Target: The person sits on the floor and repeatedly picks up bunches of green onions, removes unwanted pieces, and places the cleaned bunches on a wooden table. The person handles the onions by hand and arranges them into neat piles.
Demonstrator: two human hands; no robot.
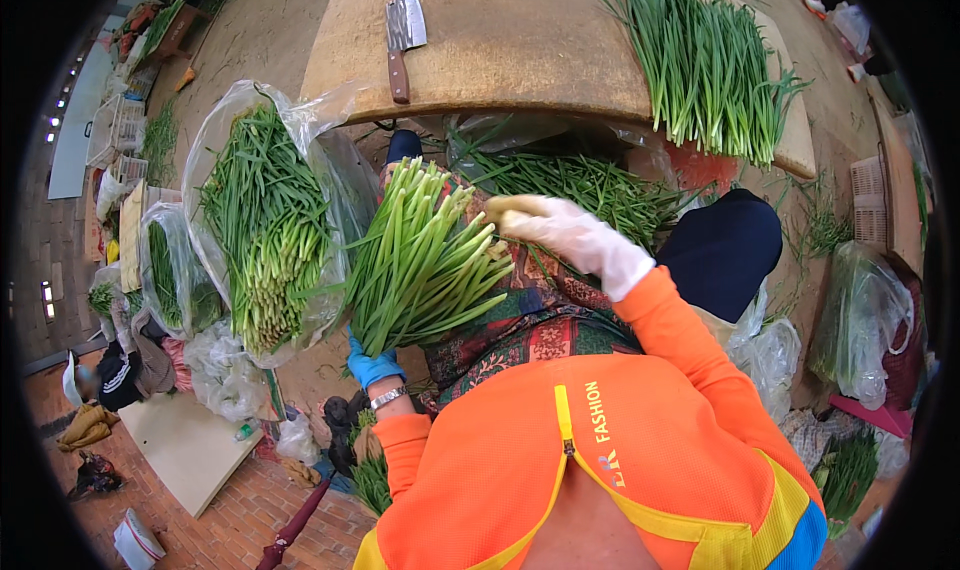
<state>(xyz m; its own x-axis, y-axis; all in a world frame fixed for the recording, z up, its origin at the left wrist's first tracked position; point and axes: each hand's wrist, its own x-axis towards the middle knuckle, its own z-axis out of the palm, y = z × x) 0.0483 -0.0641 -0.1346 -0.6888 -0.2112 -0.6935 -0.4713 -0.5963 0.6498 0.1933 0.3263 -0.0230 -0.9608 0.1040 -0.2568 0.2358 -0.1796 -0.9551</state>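
Note:
In a blue glove, my left hand (373,361) grips a thick bunch of Chinese chives (420,270) by its leafy lower end, the pale stems pointing up over my lap. My right hand (574,236), in a whitish glove, is slightly blurred beside the stem ends; whether its fingertips hold anything is unclear. Left of the bunch stands a clear plastic bag (196,157) packed with chives. Loose chives (585,195) lie on plastic below the board's near edge. On the wooden board (517,45) rest a cleaver (403,45) with a brown handle and a spread pile of chives (712,67).
At the left are a smaller bag of chives (166,270), crumpled plastic bags (225,367) and a pale panel (187,442). A tall plastic bag (859,322) and a plastic crate (868,199) stand at the right. A person (112,375) is at the far left.

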